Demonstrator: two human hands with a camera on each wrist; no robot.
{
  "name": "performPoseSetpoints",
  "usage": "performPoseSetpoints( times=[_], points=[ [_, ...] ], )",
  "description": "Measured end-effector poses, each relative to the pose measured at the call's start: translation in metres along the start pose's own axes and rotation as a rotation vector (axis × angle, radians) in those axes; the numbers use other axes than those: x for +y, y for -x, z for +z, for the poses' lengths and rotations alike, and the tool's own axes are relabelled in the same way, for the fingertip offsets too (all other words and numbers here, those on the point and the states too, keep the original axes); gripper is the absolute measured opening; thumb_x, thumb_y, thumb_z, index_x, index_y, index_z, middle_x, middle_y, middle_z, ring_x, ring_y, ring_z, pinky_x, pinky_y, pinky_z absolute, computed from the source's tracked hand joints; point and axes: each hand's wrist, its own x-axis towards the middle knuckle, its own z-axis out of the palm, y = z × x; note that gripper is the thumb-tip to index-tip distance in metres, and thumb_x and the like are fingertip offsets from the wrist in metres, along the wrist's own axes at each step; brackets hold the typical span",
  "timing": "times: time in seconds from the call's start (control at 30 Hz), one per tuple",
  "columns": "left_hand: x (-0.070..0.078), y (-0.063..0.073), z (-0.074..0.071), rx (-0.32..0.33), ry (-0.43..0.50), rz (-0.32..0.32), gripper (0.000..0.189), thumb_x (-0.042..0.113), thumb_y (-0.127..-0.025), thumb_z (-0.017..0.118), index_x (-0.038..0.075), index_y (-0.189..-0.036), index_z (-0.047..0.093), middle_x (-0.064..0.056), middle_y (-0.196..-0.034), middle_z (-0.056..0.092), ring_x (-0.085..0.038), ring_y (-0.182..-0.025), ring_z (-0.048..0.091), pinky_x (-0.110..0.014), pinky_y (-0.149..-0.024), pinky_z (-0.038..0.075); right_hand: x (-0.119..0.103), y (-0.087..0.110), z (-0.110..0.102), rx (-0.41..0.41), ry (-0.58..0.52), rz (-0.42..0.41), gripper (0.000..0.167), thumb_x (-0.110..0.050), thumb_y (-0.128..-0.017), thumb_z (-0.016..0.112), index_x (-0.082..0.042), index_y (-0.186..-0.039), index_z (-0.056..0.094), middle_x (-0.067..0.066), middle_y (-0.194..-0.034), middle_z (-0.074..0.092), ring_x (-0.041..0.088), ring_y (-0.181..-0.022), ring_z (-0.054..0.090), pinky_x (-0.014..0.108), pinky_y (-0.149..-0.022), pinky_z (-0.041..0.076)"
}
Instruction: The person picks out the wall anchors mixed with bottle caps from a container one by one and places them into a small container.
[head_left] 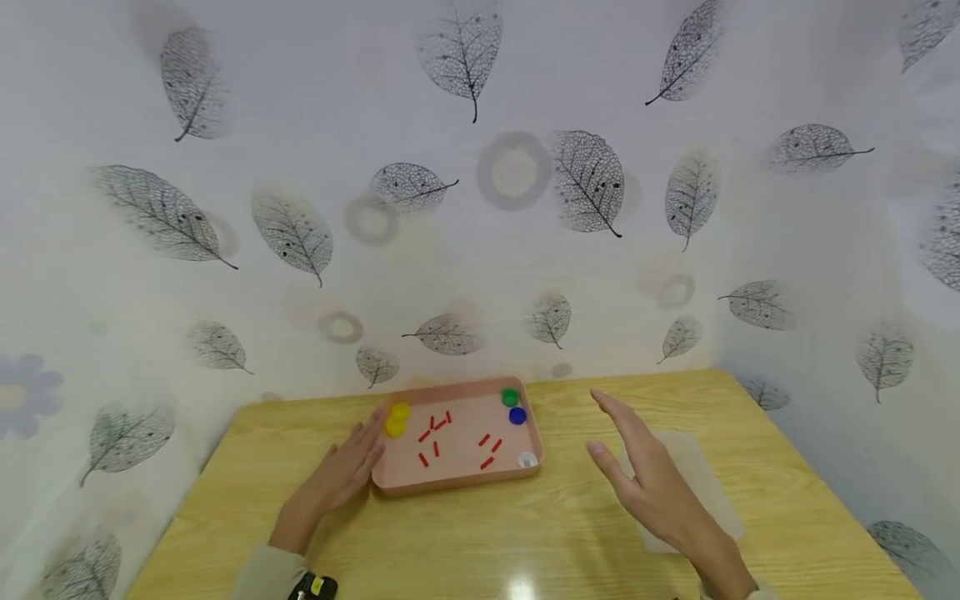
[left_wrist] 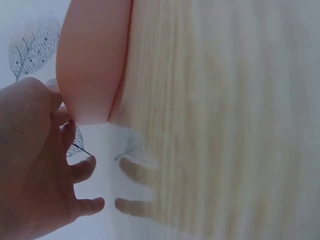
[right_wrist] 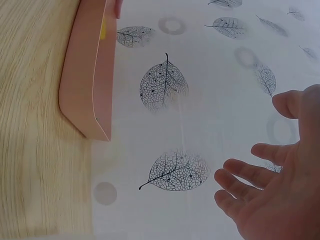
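Note:
A shallow pink tray lies on the wooden table, holding several short red sticks scattered over its floor. Yellow round pieces sit at its left end. Along the right end are a green round piece, a blue one and a white one. My left hand touches the tray's left wall with extended fingers; the left wrist view shows them against the pink side. To the right of the tray, my right hand hovers with fingers spread, holding nothing.
A pale flat sheet lies on the table under and beside the right hand. Behind the table rises a wall covering with a leaf print. A dark band with a yellow patch is on the left wrist.

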Motion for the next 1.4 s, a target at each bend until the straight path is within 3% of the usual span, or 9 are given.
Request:
performPoseSetpoints(
  times=[0.2, 0.43, 0.7, 0.93, 1.23, 1.4],
  points=[
    [0.011, 0.008, 0.003, -0.035, -0.027, -0.034, 0.061, 0.038, -0.114, 0.030, 0.013, -0.166, 0.013, -0.010, -0.171, 0.012, -0.049, -0.151, 0.019, -0.081, -0.110, 0.010, 0.001, -0.009, 0.014, -0.019, -0.039, 0.004, 0.061, -0.022, -0.107, 0.056, -0.019, -0.162, 0.031, 0.010, -0.159, 0.042, 0.035, -0.145, 0.039, 0.066, -0.111, 0.034],
    [0.025, 0.027, 0.010, -0.047, -0.055, -0.023, 0.059, 0.035, -0.114, 0.030, 0.013, -0.166, 0.014, -0.008, -0.170, 0.014, -0.053, -0.147, 0.028, -0.082, -0.108, 0.018, 0.004, -0.014, 0.039, 0.009, -0.058, -0.013, 0.057, -0.017, -0.105, 0.061, -0.009, -0.157, 0.039, 0.012, -0.150, 0.052, 0.037, -0.133, 0.051, 0.064, -0.104, 0.043],
    [0.039, 0.042, 0.011, -0.063, -0.056, -0.053, 0.059, 0.038, -0.114, 0.030, 0.018, -0.167, 0.012, -0.004, -0.170, 0.012, -0.054, -0.145, 0.031, -0.082, -0.106, 0.018, 0.005, -0.023, 0.066, 0.020, -0.117, -0.005, 0.053, -0.017, -0.102, 0.065, -0.008, -0.151, 0.047, 0.008, -0.146, 0.056, 0.030, -0.121, 0.060, 0.057, -0.098, 0.051],
    [0.047, 0.056, 0.010, -0.077, -0.039, -0.077, 0.059, 0.039, -0.114, 0.030, 0.022, -0.167, 0.010, -0.002, -0.171, 0.010, -0.054, -0.145, 0.029, -0.085, -0.103, 0.018, 0.010, -0.021, 0.095, 0.044, -0.221, 0.007, 0.047, 0.000, -0.095, 0.070, -0.005, -0.140, 0.056, 0.003, -0.119, 0.064, 0.029, -0.104, 0.065, 0.052, -0.092, 0.056],
    [0.056, 0.070, 0.010, -0.085, -0.029, -0.104, 0.060, 0.042, -0.113, 0.032, 0.025, -0.167, 0.011, 0.000, -0.171, 0.011, -0.055, -0.144, 0.031, -0.089, -0.097, 0.019, 0.007, -0.015, 0.121, 0.039, -0.271, 0.175, 0.034, 0.001, -0.087, 0.076, -0.010, -0.118, 0.065, 0.005, -0.104, 0.064, 0.018, -0.090, 0.064, 0.033, -0.082, 0.059],
    [0.057, 0.071, 0.010, -0.089, -0.048, -0.122, 0.060, 0.045, -0.113, 0.032, 0.028, -0.167, 0.012, 0.002, -0.171, 0.011, -0.053, -0.144, 0.033, -0.088, -0.097, 0.021, 0.010, -0.009, 0.130, 0.020, -0.257, 0.174, 0.033, 0.003, -0.086, 0.076, -0.002, -0.117, 0.065, 0.012, -0.100, 0.064, 0.019, -0.084, 0.062, 0.030, -0.078, 0.058]
  ],
)
